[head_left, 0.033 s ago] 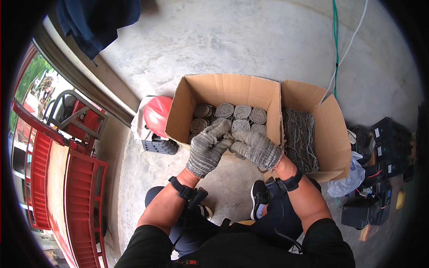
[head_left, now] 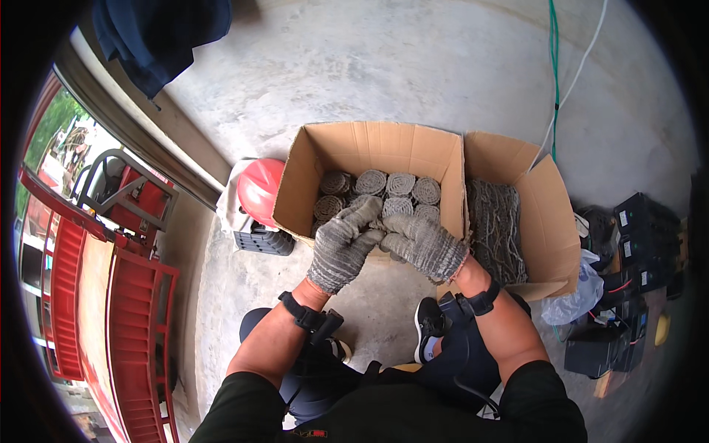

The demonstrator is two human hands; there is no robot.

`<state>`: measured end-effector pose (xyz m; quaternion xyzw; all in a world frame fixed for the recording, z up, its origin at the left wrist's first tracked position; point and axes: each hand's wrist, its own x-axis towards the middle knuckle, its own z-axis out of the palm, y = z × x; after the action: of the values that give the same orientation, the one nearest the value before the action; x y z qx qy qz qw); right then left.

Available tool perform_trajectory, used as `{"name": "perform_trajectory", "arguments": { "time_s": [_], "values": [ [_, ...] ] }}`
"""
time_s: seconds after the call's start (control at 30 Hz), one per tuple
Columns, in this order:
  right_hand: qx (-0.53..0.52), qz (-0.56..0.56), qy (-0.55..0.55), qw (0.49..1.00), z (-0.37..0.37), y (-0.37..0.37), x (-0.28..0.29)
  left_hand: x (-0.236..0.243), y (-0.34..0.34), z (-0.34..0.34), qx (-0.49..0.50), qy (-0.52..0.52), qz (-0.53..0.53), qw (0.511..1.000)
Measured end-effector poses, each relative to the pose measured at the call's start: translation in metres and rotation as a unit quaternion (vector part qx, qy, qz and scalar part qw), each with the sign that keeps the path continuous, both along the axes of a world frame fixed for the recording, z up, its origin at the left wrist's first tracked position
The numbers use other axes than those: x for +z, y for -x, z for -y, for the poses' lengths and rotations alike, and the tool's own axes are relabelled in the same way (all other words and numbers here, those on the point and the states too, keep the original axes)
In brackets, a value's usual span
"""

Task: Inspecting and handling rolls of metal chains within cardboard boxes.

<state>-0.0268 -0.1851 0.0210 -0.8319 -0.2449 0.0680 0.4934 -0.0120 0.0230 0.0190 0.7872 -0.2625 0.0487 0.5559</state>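
Both my hands wear grey striped knit work gloves and meet fingertip to fingertip just over the near edge of a cardboard box (head_left: 384, 136). The fingers of my left hand (head_left: 343, 247) are pinched together, and so are those of my right hand (head_left: 425, 247). Something small and greyish may be between the fingertips, but the gloves hide it. Beyond them, inside the box, stand several grey coils (head_left: 399, 186) that look like rolled-up chain, packed in rows. My hands cover the nearest ones.
A second open box (head_left: 552, 221) stands against the first on the right, holding dark grey chain-like strands (head_left: 496, 229). A red hard hat (head_left: 261, 192) rests left of the boxes. Black battery-like blocks (head_left: 642, 229) and a plastic bag (head_left: 580, 295) lie at right; a red vehicle (head_left: 133, 340) at left.
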Motion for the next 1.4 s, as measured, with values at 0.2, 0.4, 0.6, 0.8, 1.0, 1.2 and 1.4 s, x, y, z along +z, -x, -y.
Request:
{"name": "perform_trajectory", "arguments": {
  "time_s": [0.2, 0.4, 0.6, 0.8, 1.0, 1.2, 1.4],
  "values": [
    [-0.035, 0.202, 0.073, 0.976, 0.005, -0.004, -0.017, -0.003, -0.004, 0.000, -0.022, -0.013, -0.014, 1.000],
    [-0.080, 0.177, 0.078, 0.978, 0.007, -0.001, -0.010, -0.004, -0.004, 0.000, -0.112, 0.062, -0.114, 0.985],
    [-0.147, 0.100, -0.034, 0.984, -0.001, 0.000, 0.004, -0.001, -0.005, -0.001, -0.109, 0.001, -0.048, 0.993],
    [-0.152, 0.075, -0.076, 0.983, -0.004, 0.002, 0.012, -0.008, -0.003, 0.003, -0.077, 0.088, -0.086, 0.989],
    [-0.127, 0.064, -0.100, 0.985, -0.002, 0.003, 0.011, -0.012, -0.003, -0.002, -0.060, 0.078, -0.084, 0.992],
    [-0.142, 0.072, -0.070, 0.985, -0.001, 0.007, 0.014, -0.007, 0.001, -0.003, -0.061, 0.025, -0.162, 0.985],
    [-0.110, 0.074, -0.060, 0.989, 0.002, 0.000, 0.004, -0.009, -0.003, -0.004, -0.078, 0.062, -0.160, 0.982]
  ]
}}
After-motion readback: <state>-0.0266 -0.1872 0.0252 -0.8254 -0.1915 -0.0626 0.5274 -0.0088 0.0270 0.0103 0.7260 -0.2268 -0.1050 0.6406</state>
